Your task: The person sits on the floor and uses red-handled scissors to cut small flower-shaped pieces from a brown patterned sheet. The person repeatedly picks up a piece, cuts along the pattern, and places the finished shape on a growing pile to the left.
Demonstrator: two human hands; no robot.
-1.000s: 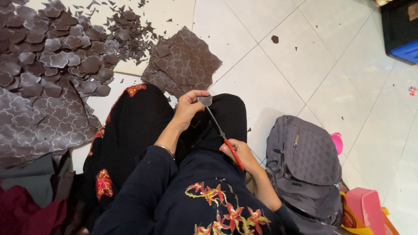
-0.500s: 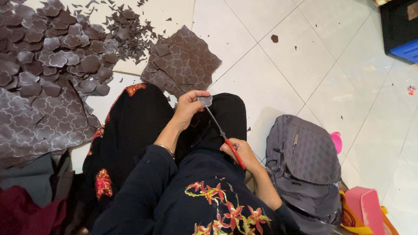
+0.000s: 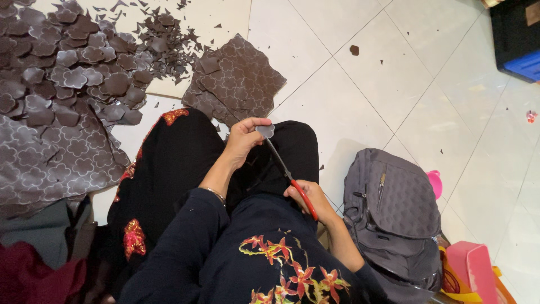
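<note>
while the left hand (image 3: 243, 141) pinches a small grey cutout (image 3: 265, 131), the right hand (image 3: 311, 198) grips red-handled scissors (image 3: 292, 181) at it.

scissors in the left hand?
No: the red-handled scissors are in the right hand; the left hand pinches a small grey cut-out piece.

— What carries it all?
— A white tiled floor (image 3: 394, 73). Beyond the left hand (image 3: 243, 141) lies a patterned brown sheet (image 3: 236, 79).
— And further out?
— Well left of that hand, a heap of cut pieces (image 3: 73, 79) and a bigger sheet (image 3: 50, 163); scraps (image 3: 169, 39) are scattered between.
— By the right hand (image 3: 309, 197)?
— A grey backpack (image 3: 394, 214) just beside it, with a pink box (image 3: 475, 264) past that.
</note>
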